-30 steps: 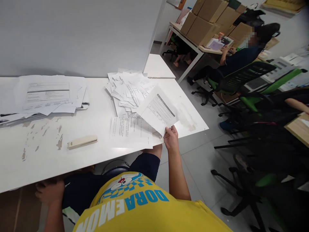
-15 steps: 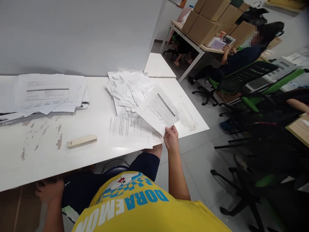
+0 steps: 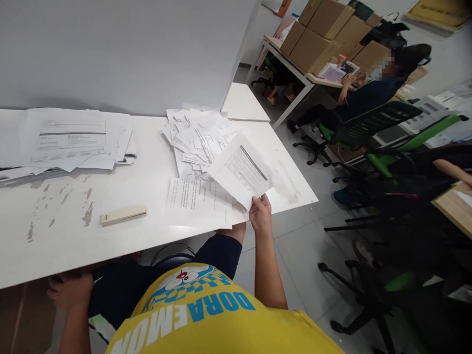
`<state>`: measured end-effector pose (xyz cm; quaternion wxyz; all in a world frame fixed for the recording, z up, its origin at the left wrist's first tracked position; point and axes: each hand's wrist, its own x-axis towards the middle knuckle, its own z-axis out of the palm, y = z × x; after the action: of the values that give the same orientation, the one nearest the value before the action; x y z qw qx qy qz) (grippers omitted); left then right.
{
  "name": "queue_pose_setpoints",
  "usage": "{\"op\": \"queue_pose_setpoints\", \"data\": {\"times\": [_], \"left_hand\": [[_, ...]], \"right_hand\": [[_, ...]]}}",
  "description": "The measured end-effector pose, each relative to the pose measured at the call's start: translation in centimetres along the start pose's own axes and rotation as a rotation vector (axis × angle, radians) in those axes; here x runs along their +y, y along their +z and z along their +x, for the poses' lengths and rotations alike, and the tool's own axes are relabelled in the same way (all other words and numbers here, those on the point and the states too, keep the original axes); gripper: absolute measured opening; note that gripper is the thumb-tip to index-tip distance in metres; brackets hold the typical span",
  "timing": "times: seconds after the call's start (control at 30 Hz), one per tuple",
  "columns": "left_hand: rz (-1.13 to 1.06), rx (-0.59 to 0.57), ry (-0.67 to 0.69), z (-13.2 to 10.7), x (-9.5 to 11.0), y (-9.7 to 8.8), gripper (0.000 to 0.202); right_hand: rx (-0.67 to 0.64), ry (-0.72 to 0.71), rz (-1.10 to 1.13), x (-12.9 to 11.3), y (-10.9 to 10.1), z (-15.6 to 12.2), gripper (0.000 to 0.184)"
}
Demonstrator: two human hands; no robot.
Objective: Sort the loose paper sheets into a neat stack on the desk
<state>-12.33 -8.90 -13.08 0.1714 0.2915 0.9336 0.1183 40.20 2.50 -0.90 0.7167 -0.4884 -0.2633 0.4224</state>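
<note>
White paper fills our right hand's point(image 3: 260, 214) grip: thumb and bent fingers pinch the near corner of one printed sheet point(image 3: 243, 169), which slants over the table point(image 3: 73, 246) near its right end, beside a loose heap of papers point(image 3: 199, 135). Our left hand point(image 3: 72, 290) hangs below the table edge by our dark shorts point(image 3: 219, 253), fingers half curled; we cannot tell whether it holds anything. A cream stapler point(image 3: 123, 215) lies left of the sheet.
</note>
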Motion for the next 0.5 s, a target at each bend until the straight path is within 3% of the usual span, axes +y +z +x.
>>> {"op": "queue_pose_setpoints", "data": {"times": [0.5], "left_hand": [[-0.047, 0.010, -0.009, -0.61, 0.58, -0.54, 0.099]], "right_hand": [[0.007, 0.010, -0.026, -0.24, 0.15, -0.01, 0.031]]}}
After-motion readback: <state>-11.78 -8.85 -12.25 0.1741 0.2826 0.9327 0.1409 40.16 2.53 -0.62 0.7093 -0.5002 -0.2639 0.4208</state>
